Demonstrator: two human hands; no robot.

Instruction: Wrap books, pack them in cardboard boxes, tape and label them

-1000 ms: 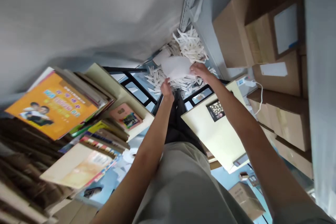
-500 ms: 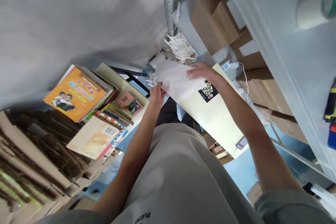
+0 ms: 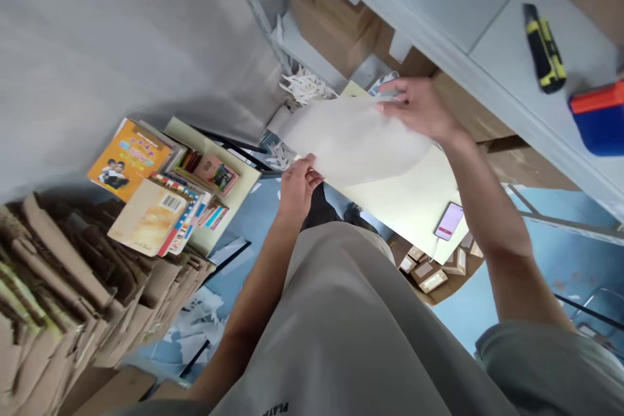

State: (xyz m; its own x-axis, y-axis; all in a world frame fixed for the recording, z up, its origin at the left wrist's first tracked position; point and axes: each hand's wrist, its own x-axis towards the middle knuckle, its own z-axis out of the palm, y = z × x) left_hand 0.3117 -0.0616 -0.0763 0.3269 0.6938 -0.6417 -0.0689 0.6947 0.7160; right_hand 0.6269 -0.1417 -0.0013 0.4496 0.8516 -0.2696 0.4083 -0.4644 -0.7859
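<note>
A thin, cloudy white sheet point(image 3: 351, 140) spans the space between my hands, over a pale yellow table point(image 3: 404, 205). My left hand point(image 3: 298, 187) pinches its near left edge between thumb and fingers. At the far right edge, my right hand point(image 3: 416, 107) grips the sheet with its fingertips, the fingers slightly spread. The sheet hides much of the tabletop. Whether it is paper, foam or plastic I cannot tell.
A phone point(image 3: 449, 221) with a cable lies at the table's right end. Books point(image 3: 146, 208) stand on a left-hand table, beside stacked flat cardboard point(image 3: 88, 292). On the right-hand shelf are a utility knife point(image 3: 543, 49) and a blue-and-red box point(image 3: 602, 120). Paper shreds point(image 3: 307, 86) fill the corner.
My right hand has moved away from my left, and the sheet is spread wider. A black patterned card seen on the table earlier is now out of sight. The view has turned right.
</note>
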